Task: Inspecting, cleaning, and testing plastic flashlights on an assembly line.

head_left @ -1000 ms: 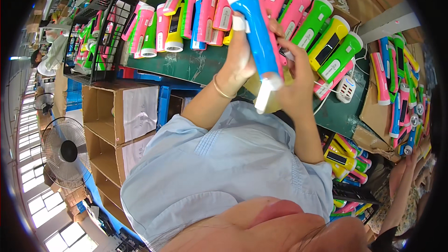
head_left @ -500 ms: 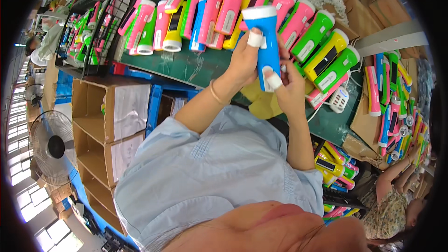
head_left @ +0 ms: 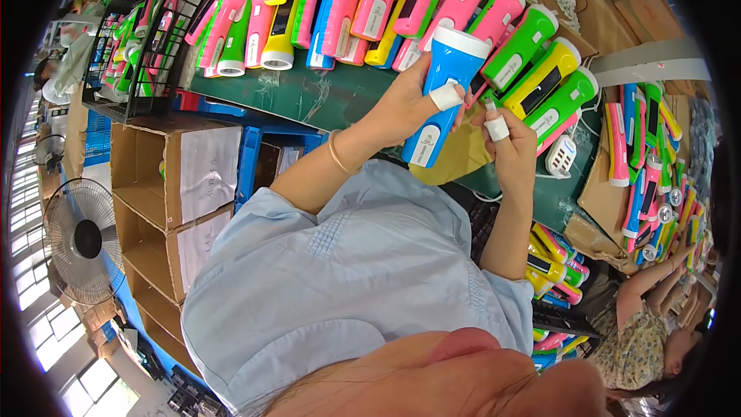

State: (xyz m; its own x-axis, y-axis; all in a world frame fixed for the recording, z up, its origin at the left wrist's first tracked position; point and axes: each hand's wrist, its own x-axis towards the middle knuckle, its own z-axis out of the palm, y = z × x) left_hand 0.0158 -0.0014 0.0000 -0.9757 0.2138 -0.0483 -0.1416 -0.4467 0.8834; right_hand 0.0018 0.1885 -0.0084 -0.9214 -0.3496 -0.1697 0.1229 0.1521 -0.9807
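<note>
A blue flashlight point(head_left: 453, 60) with a white head slants up and to the right in front of me. My left hand point(head_left: 413, 104) is closed round its body, the taped thumb lying across the front. To the right of it, my right hand point(head_left: 511, 143) is raised with thumb and fingers pinched together. A small light-coloured tip shows above its white-taped thumb; I cannot make out what it is. Close behind stand green and yellow flashlights, among them a green one point(head_left: 519, 50) and a yellow one point(head_left: 546, 81).
Rows of pink, green, yellow and blue flashlights lie on the green table point(head_left: 255, 96). A white multi-port charger point(head_left: 561, 156) with cables sits at right. A black crate point(head_left: 143, 54) and cardboard shelves point(head_left: 147, 177) stand left; a co-worker point(head_left: 641, 316) handles flashlights at right.
The blue flashlight has tilted, its head swinging right and its tail left. My right hand has come off it and moved right, and the left hand now holds it alone.
</note>
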